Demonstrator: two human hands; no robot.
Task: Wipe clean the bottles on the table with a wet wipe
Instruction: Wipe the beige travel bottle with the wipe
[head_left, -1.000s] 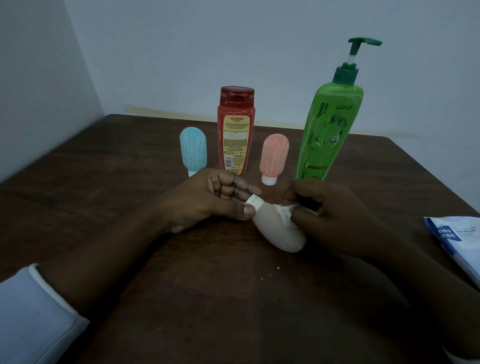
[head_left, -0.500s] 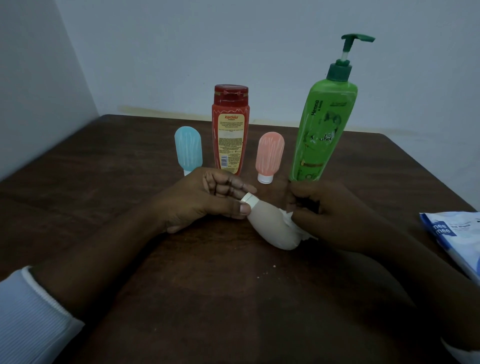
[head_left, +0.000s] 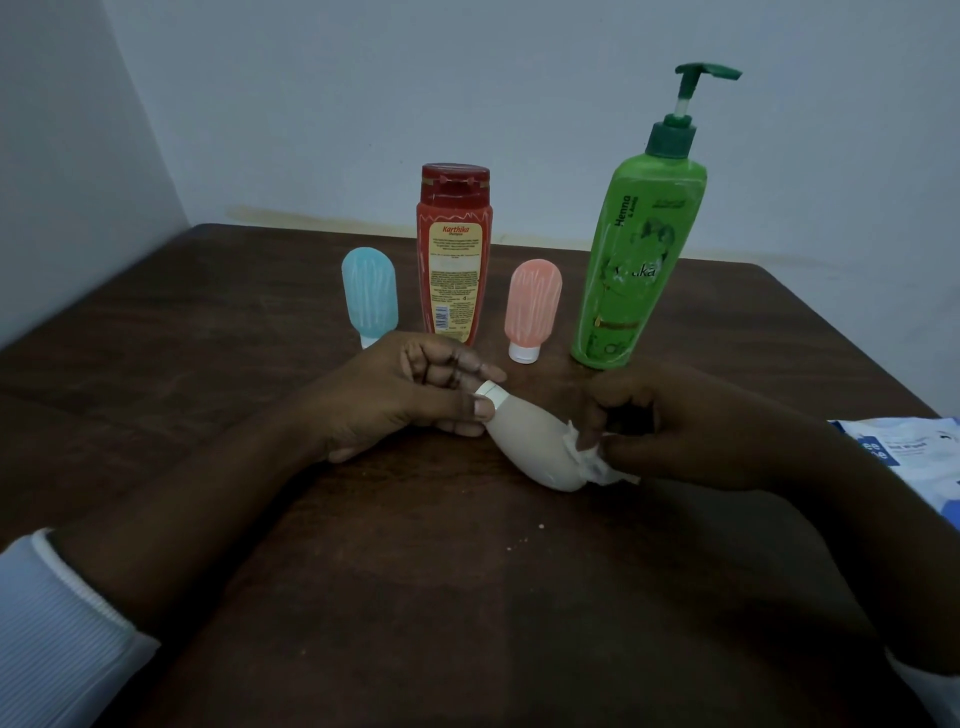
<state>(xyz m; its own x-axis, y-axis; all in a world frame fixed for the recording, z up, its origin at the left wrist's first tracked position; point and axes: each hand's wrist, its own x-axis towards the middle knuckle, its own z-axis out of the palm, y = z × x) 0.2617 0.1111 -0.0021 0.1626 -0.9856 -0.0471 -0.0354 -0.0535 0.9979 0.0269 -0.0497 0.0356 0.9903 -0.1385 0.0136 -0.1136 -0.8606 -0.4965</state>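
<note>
Just in front of red bottle (head_left: 453, 260): left hand (head_left: 410, 397) pinches beige bottle (head_left: 530, 441), right hand (head_left: 675, 431) grips wet wipe (head_left: 584, 457) on it. Other four bottles (head_left: 534, 306) look streaked, likely unwiped.

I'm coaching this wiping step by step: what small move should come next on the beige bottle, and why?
Probably slide the wet wipe along the beige bottle toward its cap: the right hand holds the wipe at the rounded end, the left hand pinches the cap end, and the body between lies bare.

Blue-white packet (head_left: 914, 457) on brown table (head_left: 208, 338), right edge.
</note>
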